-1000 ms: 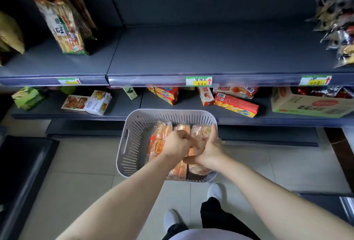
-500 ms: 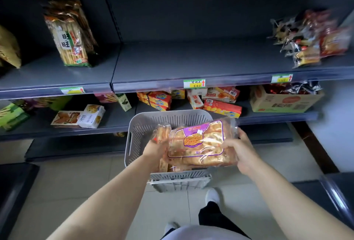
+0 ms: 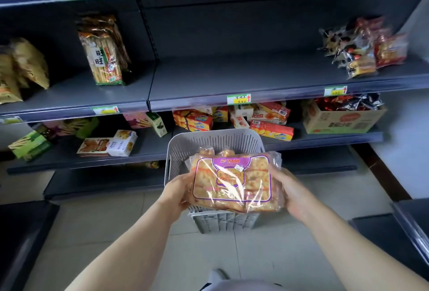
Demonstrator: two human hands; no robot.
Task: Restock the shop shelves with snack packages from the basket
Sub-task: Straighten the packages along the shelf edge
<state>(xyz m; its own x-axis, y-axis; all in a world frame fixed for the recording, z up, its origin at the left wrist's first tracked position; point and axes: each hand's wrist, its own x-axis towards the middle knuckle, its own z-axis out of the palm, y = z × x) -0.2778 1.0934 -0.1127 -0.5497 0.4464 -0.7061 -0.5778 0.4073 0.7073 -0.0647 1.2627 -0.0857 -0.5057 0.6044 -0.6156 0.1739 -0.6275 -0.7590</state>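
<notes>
Holding a clear snack pack point(image 3: 233, 182) flat in front of the body, both hands are sharing the load in the head view. The left hand point(image 3: 177, 189) is gripping the pack's left edge, fingers wrapped under it, and the right hand point(image 3: 291, 189) is clamping the right edge the same way, thumb lying along the side. The pack is showing a purple label with orange baked pieces inside, and it's hovering right over the grey slotted basket point(image 3: 214, 142), which is sitting on the tiled floor point(image 3: 120, 225) just in front of the shelves. A couple more packs point(image 3: 216, 152) are peeking out of the basket behind the held one.

The middle shelf point(image 3: 232, 77) straight ahead is sitting mostly bare, with a price tag point(image 3: 239, 99) clipped on its front lip. Off to its right a heap of wrapped snacks point(image 3: 364, 51) is piling up near the edge, and on the left section a tall bag of stick crackers point(image 3: 103, 53) is standing upright. Below, red and orange boxes point(image 3: 270, 128) are lying scattered just behind the basket, an open carton point(image 3: 343, 121) of shiny bags is sitting to the right, and a white cookie box point(image 3: 121, 143) is resting to the left.
</notes>
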